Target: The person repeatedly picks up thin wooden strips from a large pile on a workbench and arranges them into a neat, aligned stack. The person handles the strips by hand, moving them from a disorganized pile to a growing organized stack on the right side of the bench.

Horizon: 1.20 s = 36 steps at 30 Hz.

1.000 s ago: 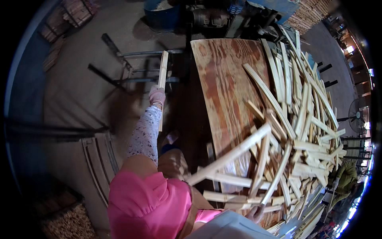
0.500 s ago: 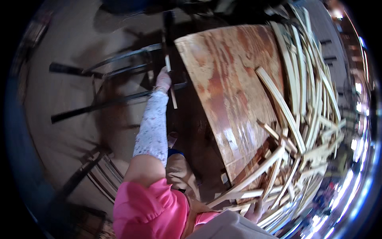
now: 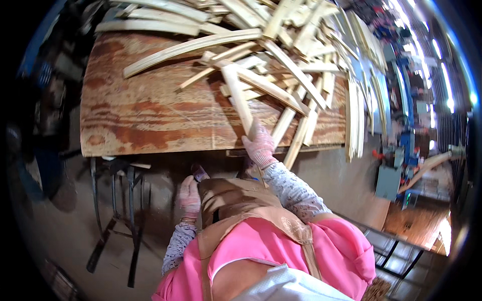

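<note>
My right hand, in a pink and white knit glove, is closed round the near end of a pale, slightly curved wooden strip. The strip's far end rests among other strips on the plywood tabletop. My left hand, gloved the same way, hangs beside the tan apron, below the table's near edge. Its fingers are stretched out, and nothing shows in them. Nearest to it on the left stands a dark metal-legged stool, with a short pale wood piece at its top.
A loose, crossed pile of wooden strips covers the far and right parts of the table. Several long strips stick out past its right edge. A grey-green machine box and a wooden board are further right.
The view has turned toward the table. My left hand, earlier stretched over the stool with a thin strip, is back at my side without it. My right hand now grips a strip's end.
</note>
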{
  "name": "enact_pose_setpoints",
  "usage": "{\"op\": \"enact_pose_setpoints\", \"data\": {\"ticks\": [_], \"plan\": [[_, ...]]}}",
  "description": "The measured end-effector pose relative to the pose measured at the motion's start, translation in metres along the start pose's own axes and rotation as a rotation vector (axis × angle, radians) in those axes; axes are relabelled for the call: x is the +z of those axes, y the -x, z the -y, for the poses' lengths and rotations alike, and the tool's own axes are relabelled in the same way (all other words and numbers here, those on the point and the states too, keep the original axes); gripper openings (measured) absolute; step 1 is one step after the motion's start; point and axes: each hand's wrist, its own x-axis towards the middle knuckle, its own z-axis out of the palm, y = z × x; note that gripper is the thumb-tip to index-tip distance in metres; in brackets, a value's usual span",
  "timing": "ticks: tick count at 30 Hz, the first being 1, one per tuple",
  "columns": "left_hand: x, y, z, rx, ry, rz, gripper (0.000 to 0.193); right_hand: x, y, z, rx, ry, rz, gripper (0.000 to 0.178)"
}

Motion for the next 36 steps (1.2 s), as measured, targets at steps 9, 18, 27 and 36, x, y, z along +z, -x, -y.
{"op": "enact_pose_setpoints", "data": {"ticks": [9,18,27,36], "plan": [[0.145,-0.146,-0.222,0.919,-0.548,0.321,0.045,-0.163,-0.05,-0.081,-0.202,-0.216,-0.251,0.073],[0.265,-0.258,-0.299,0.937,-1.274,0.326,0.053,-0.186,-0.201,-0.121,-0.295,0.396,-0.102,0.068],[0.204,-0.191,-0.281,0.93,-0.931,0.257,0.042,-0.263,-0.052,-0.355,-0.4,-0.192,0.115,0.063],[0.288,-0.088,-0.217,0.285,-1.141,0.285,0.072,-0.199,-0.053,-0.521,0.466,-0.625,-0.129,0.065]]}}
